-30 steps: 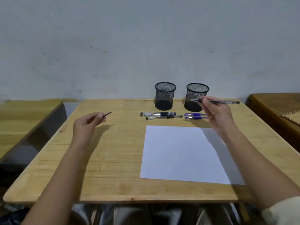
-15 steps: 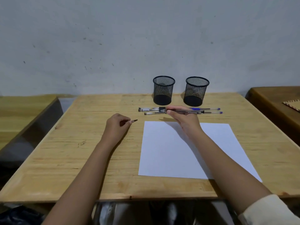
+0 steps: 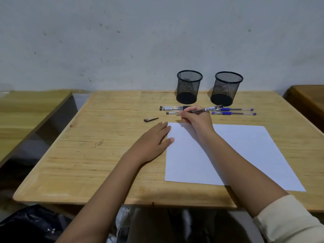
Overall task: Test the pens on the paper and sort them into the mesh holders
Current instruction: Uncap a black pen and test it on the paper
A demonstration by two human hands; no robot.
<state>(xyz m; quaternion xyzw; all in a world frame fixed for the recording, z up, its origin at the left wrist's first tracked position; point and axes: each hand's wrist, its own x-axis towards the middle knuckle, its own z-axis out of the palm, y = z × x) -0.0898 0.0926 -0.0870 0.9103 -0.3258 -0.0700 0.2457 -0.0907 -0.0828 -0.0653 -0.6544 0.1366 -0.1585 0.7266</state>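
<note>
My right hand grips an uncapped clear pen just above the top left corner of the white paper, tip pointing left. My left hand lies flat and empty, fingers on the paper's left edge. The pen's black cap rests on the table left of the paper. Behind the paper lie two black-capped pens and two blue-capped pens. Two black mesh holders, a left one and a right one, stand near the wall with nothing visible inside.
The wooden table carries everything. A second wooden surface sits to the left across a gap, and a darker one stands to the right. A grey wall rises right behind the holders.
My left hand put the cap down on the table and went flat onto the paper's left edge. My right hand turned the pen into a writing grip over the paper's top left corner.
</note>
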